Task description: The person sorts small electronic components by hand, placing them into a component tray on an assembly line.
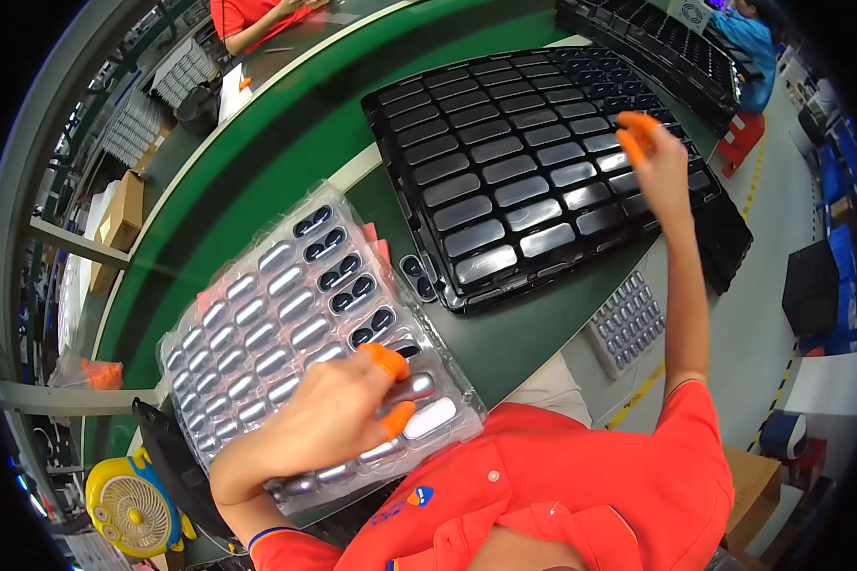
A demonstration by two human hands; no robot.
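Observation:
Coming in from the lower left, my left hand (338, 400) is over a clear plastic tray (300, 211) of silver oval pieces. Its thumb and index finger wear orange finger covers and stand apart beside a silver oval piece (412, 387); contact is not clear. A column of dark two-hollow oval pieces (341, 273) runs along the tray's right side, and a white oval piece (430, 419) lies near its corner. My right hand (659, 157), also with orange covers, hovers above a large black tray (519, 219). Thumb and finger are curved apart with nothing visible between them.
A loose dark two-hollow piece (417, 278) lies on the green table between the trays. Black trays (647, 48) are stacked at the far right. A yellow fan (133, 509) stands lower left. Other people in red (243, 21) and blue (747, 52) are farther off.

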